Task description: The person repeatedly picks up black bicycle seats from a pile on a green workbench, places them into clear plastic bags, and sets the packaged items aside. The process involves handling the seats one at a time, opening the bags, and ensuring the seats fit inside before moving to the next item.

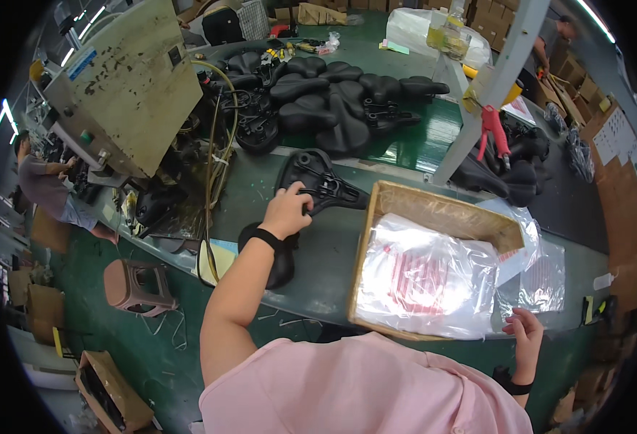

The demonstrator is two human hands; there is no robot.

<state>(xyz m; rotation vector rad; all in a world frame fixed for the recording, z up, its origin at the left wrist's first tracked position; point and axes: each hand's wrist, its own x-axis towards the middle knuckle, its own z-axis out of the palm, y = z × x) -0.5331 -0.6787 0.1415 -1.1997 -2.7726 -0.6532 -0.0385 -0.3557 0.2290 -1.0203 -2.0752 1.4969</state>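
Note:
An upside-down black bicycle saddle (317,173) lies on the green worktable, its underside and rails showing. My left hand (287,211) has its fingers curled on the near side of this saddle. Just below that wrist is another black saddle (281,264), partly covered by my arm. To the right stands a cardboard box (445,211) holding clear plastic bags (423,278) with red print. My right hand (525,330) hovers off the box's near right corner, fingers apart and holding nothing. Loose plastic bags (543,278) lie just beyond it.
A heap of black saddles (340,108) covers the table's far side. A worn metal machine (127,87) with hoses stands at the left. A metal post (488,94) rises behind the box beside a red air gun (492,134). A stool (138,287) stands on the floor, left.

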